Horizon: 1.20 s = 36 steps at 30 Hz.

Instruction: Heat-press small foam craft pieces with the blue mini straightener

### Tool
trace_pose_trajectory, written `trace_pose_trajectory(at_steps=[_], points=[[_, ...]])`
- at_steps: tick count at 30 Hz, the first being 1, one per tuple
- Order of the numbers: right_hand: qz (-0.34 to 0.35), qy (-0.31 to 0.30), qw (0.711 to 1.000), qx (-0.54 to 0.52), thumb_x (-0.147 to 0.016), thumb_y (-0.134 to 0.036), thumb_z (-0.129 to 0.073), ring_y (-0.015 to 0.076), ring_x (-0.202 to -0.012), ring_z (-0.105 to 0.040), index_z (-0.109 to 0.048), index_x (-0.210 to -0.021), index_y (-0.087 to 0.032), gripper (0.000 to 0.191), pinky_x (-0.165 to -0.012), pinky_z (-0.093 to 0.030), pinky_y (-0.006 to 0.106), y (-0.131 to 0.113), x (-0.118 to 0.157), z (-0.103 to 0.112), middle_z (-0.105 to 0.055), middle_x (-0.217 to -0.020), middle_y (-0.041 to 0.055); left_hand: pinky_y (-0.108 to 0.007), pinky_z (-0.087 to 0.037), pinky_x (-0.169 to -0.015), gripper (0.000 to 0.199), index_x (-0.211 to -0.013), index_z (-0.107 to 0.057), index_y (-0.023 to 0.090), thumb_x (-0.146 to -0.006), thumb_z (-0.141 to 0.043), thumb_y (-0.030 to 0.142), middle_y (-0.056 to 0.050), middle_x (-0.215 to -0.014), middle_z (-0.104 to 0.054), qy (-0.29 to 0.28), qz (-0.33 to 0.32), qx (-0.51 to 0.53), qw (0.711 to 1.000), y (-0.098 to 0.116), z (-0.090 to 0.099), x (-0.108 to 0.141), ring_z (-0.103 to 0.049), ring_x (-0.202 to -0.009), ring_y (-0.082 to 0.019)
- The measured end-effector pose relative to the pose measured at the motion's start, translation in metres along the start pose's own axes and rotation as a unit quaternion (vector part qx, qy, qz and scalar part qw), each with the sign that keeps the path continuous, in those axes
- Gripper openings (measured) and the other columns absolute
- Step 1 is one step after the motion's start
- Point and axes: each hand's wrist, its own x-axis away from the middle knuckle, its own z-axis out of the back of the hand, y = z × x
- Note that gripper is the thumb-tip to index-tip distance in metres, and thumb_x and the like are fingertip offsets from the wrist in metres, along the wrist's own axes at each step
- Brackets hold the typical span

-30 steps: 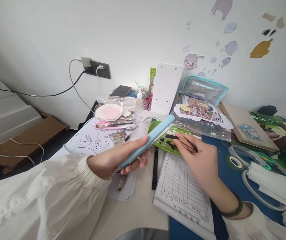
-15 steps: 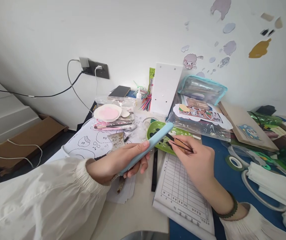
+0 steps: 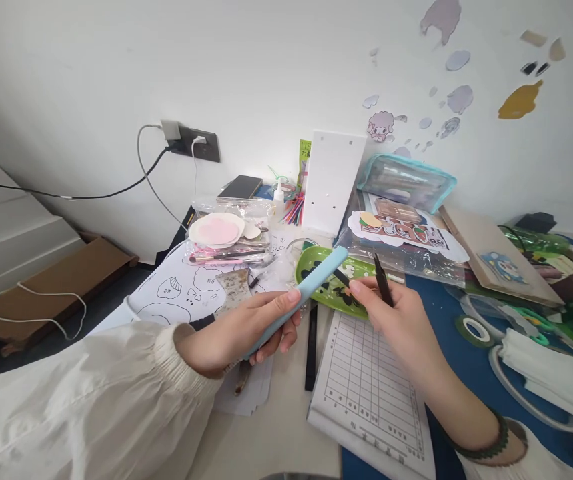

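Observation:
A long light-blue tool (image 3: 319,272) slants up to the right, with my left hand (image 3: 261,323) wrapped round it. My right hand (image 3: 391,307) is closed on black tweezers (image 3: 381,277), whose tips point upward. Its thumb and fingertip also meet a small dark strip (image 3: 340,276) beside the tool's upper end. Behind both hands lies a green tray (image 3: 311,256) with black and white pieces on it. A form pad with a printed grid (image 3: 361,387) is under my right hand.
Drawn sheets (image 3: 166,283) and a bagged pink-and-white piece (image 3: 219,229) lie at the left. A white upright board (image 3: 333,180) stands against the wall. At the right are green tape (image 3: 473,331), scissors (image 3: 533,323) and a blue-edged pouch (image 3: 406,183).
The tweezers have swung from pointing left at the blue tool to pointing upward. My right hand has shifted slightly right, and its thumb and fingertip now meet the dark strip.

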Motion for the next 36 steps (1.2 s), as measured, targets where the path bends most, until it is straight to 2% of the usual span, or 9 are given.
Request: trace_pose_trajectory(at_steps=[2,5,9,16,18,21,24,31,36], points=[[-0.019,-0.013,0.999,-0.025,-0.071,-0.056,-0.064,0.0104,-0.047,-0.039,-0.067,-0.079,-0.019,0.038,-0.044,-0.027,0.025,0.0017,-0.0007,-0.0002,-0.046,-0.053,-0.0035,-0.017,-0.025,-0.032,0.045,-0.074,-0.048,0.018,-0.086,-0.037,0.060,0.004,-0.054,-0.051,-0.006,-0.003,-0.002,1.000,-0.0004,0.0003,-0.0004,-0.032,-0.032,-0.005],[-0.017,-0.012,0.999,-0.033,-0.070,-0.054,-0.066,0.0098,-0.047,-0.037,-0.069,-0.080,-0.020,0.035,-0.045,-0.026,0.025,0.0035,-0.0006,-0.0011,-0.046,-0.053,-0.0037,-0.018,-0.026,-0.032,0.044,-0.074,-0.048,0.018,-0.085,-0.038,0.060,0.005,-0.053,-0.051,-0.016,-0.004,0.000,1.000,-0.0016,0.0010,-0.0011,-0.032,-0.032,-0.005],[0.000,0.003,1.000,-0.020,-0.073,-0.050,-0.066,0.0112,-0.052,-0.043,-0.069,-0.077,-0.021,0.029,-0.052,-0.033,0.027,0.0018,-0.0002,-0.0030,-0.055,-0.060,-0.0018,-0.018,-0.026,-0.033,0.044,-0.075,-0.048,0.018,-0.086,-0.038,0.060,0.005,-0.054,-0.051,-0.030,-0.002,0.003,1.000,-0.0043,0.0015,-0.0012,-0.032,-0.033,-0.005],[0.012,0.003,1.000,-0.019,-0.073,-0.047,-0.066,0.0141,-0.060,-0.051,-0.068,-0.074,-0.021,0.026,-0.057,-0.037,0.028,0.0002,-0.0005,-0.0047,-0.059,-0.064,-0.0009,-0.018,-0.026,-0.034,0.043,-0.075,-0.048,0.018,-0.087,-0.037,0.059,0.005,-0.054,-0.051,-0.040,0.002,-0.004,0.999,-0.0067,0.0004,-0.0013,-0.033,-0.034,-0.005],[0.010,0.004,1.000,-0.022,-0.073,-0.048,-0.067,0.0129,-0.056,-0.047,-0.068,-0.073,-0.021,0.027,-0.055,-0.035,0.027,0.0007,-0.0005,-0.0050,-0.056,-0.061,-0.0017,-0.018,-0.026,-0.034,0.044,-0.075,-0.049,0.018,-0.088,-0.037,0.058,0.005,-0.055,-0.051,-0.042,0.000,-0.004,0.999,-0.0066,0.0002,-0.0011,-0.032,-0.034,-0.005],[-0.009,-0.010,0.999,-0.051,-0.072,-0.050,-0.066,0.0088,-0.045,-0.032,-0.066,-0.073,-0.020,0.030,-0.049,-0.027,0.026,0.0013,-0.0002,-0.0047,-0.040,-0.050,-0.0062,-0.018,-0.026,-0.034,0.044,-0.075,-0.049,0.018,-0.088,-0.036,0.058,0.005,-0.055,-0.051,-0.045,-0.005,-0.005,0.999,-0.0061,-0.0001,-0.0005,-0.032,-0.034,-0.004],[-0.019,-0.029,0.996,-0.087,-0.071,-0.051,-0.067,0.0074,-0.044,-0.023,-0.064,-0.073,-0.020,0.032,-0.046,-0.021,0.025,0.0024,-0.0002,-0.0032,-0.029,-0.047,-0.0086,-0.018,-0.026,-0.034,0.044,-0.075,-0.048,0.018,-0.088,-0.036,0.058,0.005,-0.054,-0.050,-0.043,-0.007,-0.006,0.999,-0.0058,-0.0005,-0.0001,-0.031,-0.034,-0.004],[-0.009,-0.044,0.994,-0.098,-0.074,-0.050,-0.066,0.0077,-0.045,-0.022,-0.063,-0.074,-0.020,0.030,-0.044,-0.017,0.025,0.0048,-0.0004,-0.0010,-0.026,-0.049,-0.0086,-0.018,-0.024,-0.034,0.043,-0.075,-0.048,0.018,-0.088,-0.037,0.057,0.005,-0.055,-0.050,-0.028,-0.011,-0.002,1.000,-0.0076,-0.0003,-0.0002,-0.031,-0.034,-0.004],[-0.003,-0.033,0.995,-0.090,-0.073,-0.051,-0.065,0.0087,-0.044,-0.027,-0.064,-0.076,-0.020,0.031,-0.044,-0.019,0.025,0.0039,0.0010,-0.0012,-0.031,-0.049,-0.0074,-0.019,-0.024,-0.034,0.043,-0.075,-0.047,0.018,-0.088,-0.035,0.058,0.005,-0.055,-0.050,-0.022,-0.010,-0.012,1.000,-0.0067,-0.0004,0.0000,-0.031,-0.034,-0.005]])
